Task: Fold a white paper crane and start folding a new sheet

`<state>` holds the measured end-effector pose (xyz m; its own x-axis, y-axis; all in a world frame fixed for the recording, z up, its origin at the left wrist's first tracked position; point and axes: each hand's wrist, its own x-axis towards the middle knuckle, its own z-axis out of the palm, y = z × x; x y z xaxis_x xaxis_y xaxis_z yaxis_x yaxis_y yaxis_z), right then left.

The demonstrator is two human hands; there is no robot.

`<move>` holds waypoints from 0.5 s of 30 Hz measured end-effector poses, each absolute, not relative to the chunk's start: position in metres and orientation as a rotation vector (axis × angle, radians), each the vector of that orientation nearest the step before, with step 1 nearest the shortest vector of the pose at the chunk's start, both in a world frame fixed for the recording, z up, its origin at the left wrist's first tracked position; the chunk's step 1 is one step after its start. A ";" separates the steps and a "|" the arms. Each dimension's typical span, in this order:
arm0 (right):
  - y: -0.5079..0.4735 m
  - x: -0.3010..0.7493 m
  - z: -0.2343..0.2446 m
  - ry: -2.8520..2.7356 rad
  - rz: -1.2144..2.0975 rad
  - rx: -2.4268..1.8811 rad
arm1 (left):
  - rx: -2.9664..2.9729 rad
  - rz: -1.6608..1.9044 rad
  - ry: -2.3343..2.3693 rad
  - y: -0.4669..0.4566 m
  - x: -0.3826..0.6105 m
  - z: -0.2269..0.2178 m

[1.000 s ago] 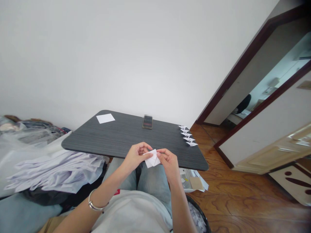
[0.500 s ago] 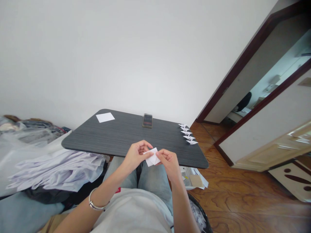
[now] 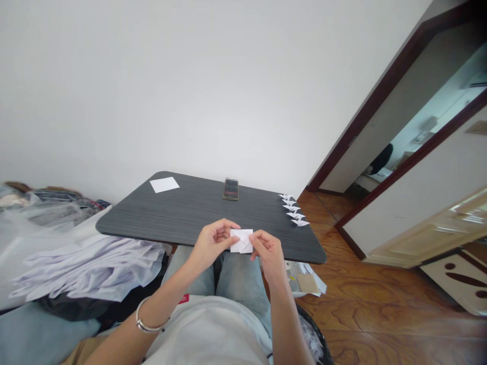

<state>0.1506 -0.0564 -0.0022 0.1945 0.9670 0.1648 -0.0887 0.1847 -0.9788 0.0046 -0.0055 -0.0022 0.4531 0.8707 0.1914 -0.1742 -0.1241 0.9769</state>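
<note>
A small folded white paper (image 3: 242,241) is held between both hands over the near edge of the dark grey table (image 3: 182,213). My left hand (image 3: 213,244) pinches its left side, fingers curled. My right hand (image 3: 267,249) pinches its right side. A silver bangle (image 3: 146,324) is on my left wrist. Several finished folded white paper figures (image 3: 292,209) stand in a row along the table's right edge. A flat white paper square (image 3: 164,184) lies at the table's far left corner.
A phone (image 3: 230,189) lies at the table's far middle. A heap of white cloth and clutter (image 3: 83,268) fills the left. Papers lie on the wooden floor (image 3: 380,309) under the table's right side. An open doorway (image 3: 411,137) is at the right.
The folded paper has turned from a tilted diamond to level and risen slightly onto the table's near edge; both hands moved up with it.
</note>
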 end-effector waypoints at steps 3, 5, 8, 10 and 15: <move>-0.054 0.152 -0.004 -1.081 1.071 -1.060 | 1.494 1.004 0.698 -0.005 0.003 0.000; -0.053 0.153 -0.008 -1.086 1.119 -1.050 | 1.542 0.986 0.719 -0.005 0.003 0.001; -0.051 0.154 -0.013 -1.084 1.183 -1.029 | 1.576 0.991 0.751 -0.005 0.003 0.002; -0.050 0.155 -0.015 -1.067 1.218 -1.007 | 1.586 0.988 0.768 -0.005 0.003 0.001; -0.049 0.154 -0.016 -1.022 1.275 -0.972 | 1.656 0.988 0.828 -0.005 0.003 0.002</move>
